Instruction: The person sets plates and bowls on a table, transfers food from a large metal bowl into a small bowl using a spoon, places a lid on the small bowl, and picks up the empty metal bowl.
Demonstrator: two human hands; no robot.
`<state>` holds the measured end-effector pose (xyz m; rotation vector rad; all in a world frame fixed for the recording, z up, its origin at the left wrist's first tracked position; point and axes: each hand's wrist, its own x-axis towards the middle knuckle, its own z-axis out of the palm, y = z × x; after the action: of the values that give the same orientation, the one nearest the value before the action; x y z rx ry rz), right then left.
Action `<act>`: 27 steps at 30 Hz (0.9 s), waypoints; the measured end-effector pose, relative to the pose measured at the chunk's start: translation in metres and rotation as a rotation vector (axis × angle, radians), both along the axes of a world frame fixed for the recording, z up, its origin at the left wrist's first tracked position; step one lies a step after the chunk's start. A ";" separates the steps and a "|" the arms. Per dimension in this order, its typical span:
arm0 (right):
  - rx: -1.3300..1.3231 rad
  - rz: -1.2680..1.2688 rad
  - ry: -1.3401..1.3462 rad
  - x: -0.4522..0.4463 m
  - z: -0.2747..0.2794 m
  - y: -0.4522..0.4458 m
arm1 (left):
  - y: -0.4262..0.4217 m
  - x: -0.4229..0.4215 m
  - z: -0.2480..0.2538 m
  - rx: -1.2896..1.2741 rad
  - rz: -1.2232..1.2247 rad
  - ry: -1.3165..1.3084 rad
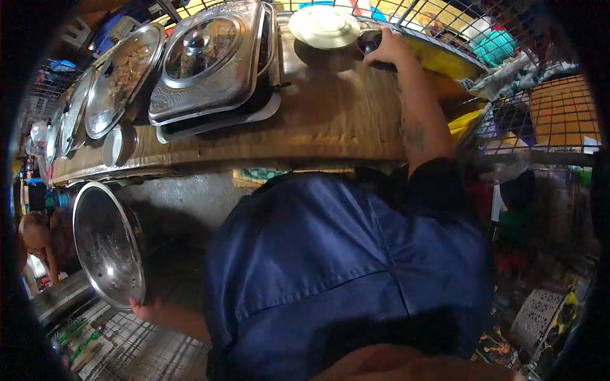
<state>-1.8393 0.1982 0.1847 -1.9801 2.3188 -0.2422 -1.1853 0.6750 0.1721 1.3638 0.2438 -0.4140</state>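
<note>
My left hand [145,310] grips the rim of a large metal bowl [108,244], which is tilted on its side below the counter's left part. Its fingers are closed at the bowl's lower edge. At the top right of the counter, my right hand [389,51] has its fingers wrapped round a small dark cup [369,42]. Just left of that cup is a pale round plate or lid [324,27], whose support is hidden beneath it.
The brown counter [343,114] holds a rectangular lidded pan [210,57], a glass-lidded dish [124,79] and a small round container [113,146]. Wire mesh [540,114] stands behind and right. Another person [37,238] is at far left.
</note>
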 end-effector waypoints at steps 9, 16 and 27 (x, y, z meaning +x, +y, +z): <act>0.050 -0.022 0.041 -0.005 0.001 -0.047 | -0.014 -0.032 0.025 -0.128 -0.038 0.057; 0.014 0.004 0.087 -0.010 -0.012 -0.062 | -0.016 -0.044 0.031 -0.080 0.013 0.000; 0.021 0.116 -0.001 -0.003 0.006 -0.042 | -0.006 -0.028 0.015 -0.044 -0.075 -0.149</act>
<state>-1.8425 0.1563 0.1909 -2.0944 2.1868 -0.2095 -1.2132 0.6692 0.1872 1.3562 0.0606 -0.3766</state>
